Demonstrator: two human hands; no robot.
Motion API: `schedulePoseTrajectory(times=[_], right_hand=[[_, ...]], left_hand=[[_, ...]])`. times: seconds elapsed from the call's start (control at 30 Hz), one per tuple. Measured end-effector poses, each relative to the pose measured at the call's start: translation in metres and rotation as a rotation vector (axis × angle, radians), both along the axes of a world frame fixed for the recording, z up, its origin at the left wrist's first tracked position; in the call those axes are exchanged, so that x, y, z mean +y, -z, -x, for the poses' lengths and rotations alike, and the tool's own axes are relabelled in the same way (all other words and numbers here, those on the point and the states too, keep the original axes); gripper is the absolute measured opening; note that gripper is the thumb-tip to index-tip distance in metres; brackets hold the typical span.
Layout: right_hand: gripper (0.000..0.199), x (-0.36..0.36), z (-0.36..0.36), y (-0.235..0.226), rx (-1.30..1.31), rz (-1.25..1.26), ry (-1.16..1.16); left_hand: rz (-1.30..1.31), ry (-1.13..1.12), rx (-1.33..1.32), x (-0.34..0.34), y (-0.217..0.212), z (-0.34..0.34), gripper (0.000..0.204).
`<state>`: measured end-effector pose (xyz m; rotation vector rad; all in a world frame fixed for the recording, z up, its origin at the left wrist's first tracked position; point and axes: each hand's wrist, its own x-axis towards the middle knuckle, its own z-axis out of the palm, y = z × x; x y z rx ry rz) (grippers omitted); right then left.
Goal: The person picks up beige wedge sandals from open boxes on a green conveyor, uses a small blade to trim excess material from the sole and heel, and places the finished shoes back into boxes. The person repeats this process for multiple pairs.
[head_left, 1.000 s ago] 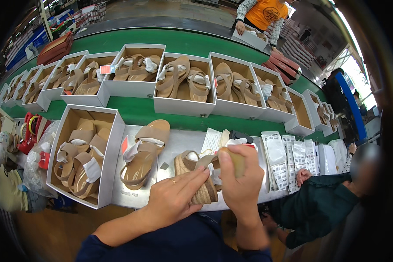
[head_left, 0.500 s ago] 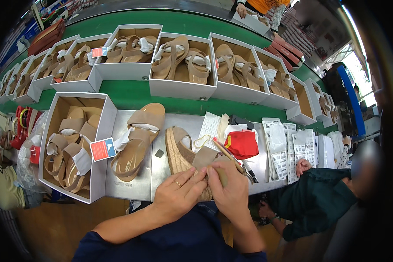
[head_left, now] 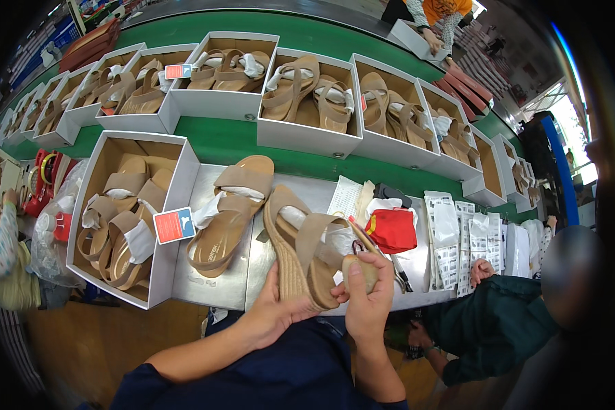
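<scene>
1. The wedge sandal [head_left: 312, 239], in the lower centre of the frame, is held just above the tabletop [head_left: 215, 288]; its toe points toward the upper left, its heel toward the lower right. A broad tan strap with a suede-like look arches over the smooth brown footbed, and the thick sole side has a rope-like weave.
2. The left hand [head_left: 275, 320] cups the sandal's heel end from below, its fingers wrapped against the woven side.
3. The right hand [head_left: 367, 301] pinches a rounded, dull-yellow lump [head_left: 360, 275] (its material is hard to tell, perhaps rubber) right by the heel, hiding part of that edge.
4. White stuffing [head_left: 338, 242], crumpled like tissue, shows beneath the strap.
5. Left of the held sandal, a second sandal [head_left: 222, 229] lies on the grey, metallic-looking tabletop, its straps padded with white wrapping.
6. At the left, a white open box [head_left: 167, 277] with a brown inside contains more sandals [head_left: 125, 181]; a red-and-blue tag [head_left: 174, 225] overlaps its right wall.
7. Right of centre lie a crumpled red cloth [head_left: 391, 230], slim pencils, and flat sheets of labels [head_left: 444, 239] toward the right.
8. Across the upper frame, a row of white boxes [head_left: 307, 137] filled mostly with similar footwear stands on a green surface [head_left: 219, 147].
9. At the lower right, a co-worker's dark green sleeve [head_left: 488, 324] reaches toward the tabletop's edge.
</scene>
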<state>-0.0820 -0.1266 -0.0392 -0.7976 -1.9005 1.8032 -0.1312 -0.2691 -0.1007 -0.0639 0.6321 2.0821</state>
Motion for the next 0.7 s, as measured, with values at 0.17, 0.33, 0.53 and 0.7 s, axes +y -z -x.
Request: schedulePoseTrajectory(times=[0.17,0.33,0.53,0.7], right_hand=[[0.019,0.003,-0.006,0.004,0.039,0.001,0.024],[0.015,0.007,-0.028,-0.003,0.184,-0.227,-0.052],[0.013,0.002,-0.027,-0.005,0.158,-0.606,-0.090],[0.009,-0.011,-0.009,-0.019,0.047,-0.550,0.002]], left_hand=[[0.108,-0.017,-0.090,0.011,0.002,0.029,0.068],[0.269,-0.248,0.312,0.016,-0.017,0.032,0.078],[0.335,-0.294,0.597,0.011,-0.031,0.030,0.092],[0.327,-0.300,0.598,0.004,-0.030,0.023,0.096]])
